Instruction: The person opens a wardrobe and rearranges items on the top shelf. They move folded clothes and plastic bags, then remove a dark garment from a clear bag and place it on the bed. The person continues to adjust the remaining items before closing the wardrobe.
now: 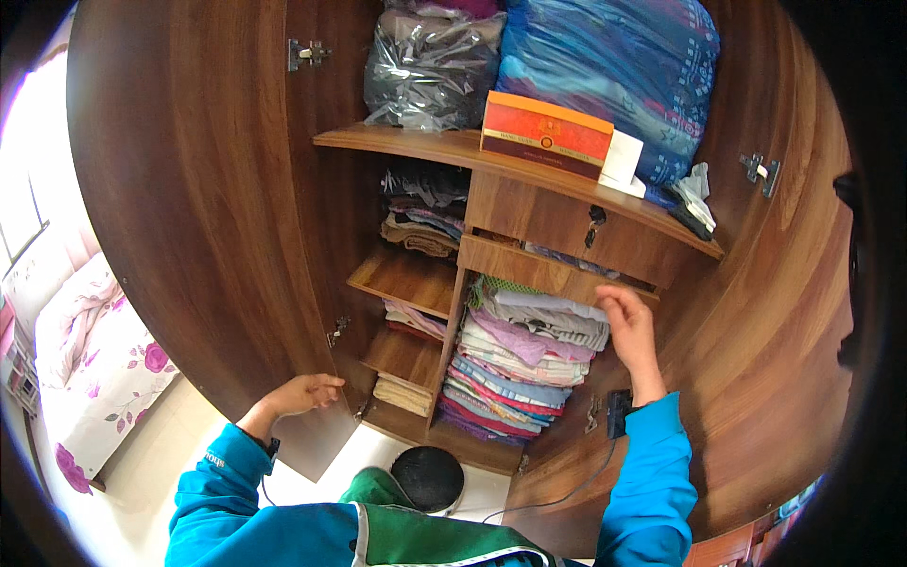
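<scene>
In front of me stands a wooden wardrobe with both doors open. My right hand (pixel 629 327) is raised at the lower right edge of a slightly pulled-out drawer (pixel 545 269); its fingers are curled, and whether they grip the edge cannot be told. Just beneath the drawer rises a tall stack of folded cloths (pixel 517 368), its top layers beside that hand. My left hand (pixel 305 394) hangs near the lower part of the left door (pixel 234 212) and holds nothing. Above, a second drawer (pixel 560 220) is closed, with a key in its lock (pixel 594 220).
An upper shelf (pixel 425 150) bears a clear plastic bag of textiles (pixel 436 71), a blue bedding bag (pixel 609 78) and an orange-red box (pixel 545 135). Folded clothes (pixel 421 230) fill left compartments. A round black-topped object (pixel 427 478) is on the floor; a bed (pixel 99 368) stands left.
</scene>
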Motion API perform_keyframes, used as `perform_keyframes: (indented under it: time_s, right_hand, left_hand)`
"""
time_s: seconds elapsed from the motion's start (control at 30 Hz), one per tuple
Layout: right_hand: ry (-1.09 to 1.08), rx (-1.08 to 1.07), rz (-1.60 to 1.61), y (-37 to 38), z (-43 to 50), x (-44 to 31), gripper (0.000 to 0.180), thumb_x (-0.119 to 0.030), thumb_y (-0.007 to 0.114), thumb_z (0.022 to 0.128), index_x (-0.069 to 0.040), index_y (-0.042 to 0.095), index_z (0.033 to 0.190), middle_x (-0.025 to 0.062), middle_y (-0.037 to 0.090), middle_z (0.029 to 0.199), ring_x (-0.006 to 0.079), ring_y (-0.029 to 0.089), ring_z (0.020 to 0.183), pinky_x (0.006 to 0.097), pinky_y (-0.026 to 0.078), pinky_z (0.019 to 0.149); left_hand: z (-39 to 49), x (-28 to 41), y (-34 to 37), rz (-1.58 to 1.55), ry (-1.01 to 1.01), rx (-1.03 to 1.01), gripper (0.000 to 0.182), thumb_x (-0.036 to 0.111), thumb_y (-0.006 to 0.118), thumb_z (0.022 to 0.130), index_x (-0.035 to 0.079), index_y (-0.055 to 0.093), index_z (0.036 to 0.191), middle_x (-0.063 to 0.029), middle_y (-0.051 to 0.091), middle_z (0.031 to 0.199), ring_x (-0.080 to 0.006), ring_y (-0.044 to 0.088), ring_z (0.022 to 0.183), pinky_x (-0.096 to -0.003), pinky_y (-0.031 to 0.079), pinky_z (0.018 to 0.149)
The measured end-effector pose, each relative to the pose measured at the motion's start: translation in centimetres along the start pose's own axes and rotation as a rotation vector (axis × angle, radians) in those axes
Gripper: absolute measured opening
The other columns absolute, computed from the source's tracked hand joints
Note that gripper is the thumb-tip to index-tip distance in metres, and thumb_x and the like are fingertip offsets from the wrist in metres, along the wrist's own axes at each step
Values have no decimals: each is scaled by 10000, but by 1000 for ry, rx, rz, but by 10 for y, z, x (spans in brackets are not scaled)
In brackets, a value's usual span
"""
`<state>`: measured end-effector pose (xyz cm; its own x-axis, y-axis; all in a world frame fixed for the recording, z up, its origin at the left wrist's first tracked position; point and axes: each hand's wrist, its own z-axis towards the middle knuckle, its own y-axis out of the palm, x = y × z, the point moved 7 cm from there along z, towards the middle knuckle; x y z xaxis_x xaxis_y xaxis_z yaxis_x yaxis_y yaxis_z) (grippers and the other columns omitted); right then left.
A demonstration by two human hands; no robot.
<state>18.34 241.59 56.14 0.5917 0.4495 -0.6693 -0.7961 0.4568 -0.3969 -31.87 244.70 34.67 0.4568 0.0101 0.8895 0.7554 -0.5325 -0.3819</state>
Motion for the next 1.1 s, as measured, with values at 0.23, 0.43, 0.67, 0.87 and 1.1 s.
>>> perform_keyframes:
  time_s: [0.23,0.43,0.67,0.87,1.1]
  right_hand:
    - [-441,273,-476,-28,70,-64,241,-4,526,839,-51,641,1044,110,628,1066,305,544,1040,384,420,927]
    - [-394,322,-580,-45,131,-57,214,-51,534,880,-67,630,1070,116,629,1008,277,576,960,364,440,865]
    - [-103,203,-583,-59,161,-32,298,-122,553,902,-93,576,1198,178,630,935,294,597,833,384,474,742]
    - [44,-68,-660,-55,160,-38,457,-22,582,819,-13,473,1263,148,496,1037,310,479,1005,387,388,915]
    - [107,-84,-644,-55,170,-48,359,-66,603,799,-14,541,1149,167,521,1084,338,467,1029,417,363,938]
  left_hand:
    - [23,180,-73,149,589,264,318,157,548,965,29,574,1255,-71,591,1239,-173,530,1159,-331,412,1013]
    - [49,354,-126,244,888,396,327,131,539,956,31,568,1267,-73,597,1230,-178,530,1167,-335,414,1011]
    - [119,469,-165,185,993,389,451,271,552,957,75,493,1360,-71,570,1274,-155,507,1179,-309,418,953]
    - [175,519,-220,-13,876,325,486,237,557,946,64,450,1387,-107,518,1332,-191,504,1199,-343,431,973]
    - [199,562,-290,-106,805,403,485,226,547,939,41,430,1371,-104,530,1297,-184,508,1171,-330,463,934]
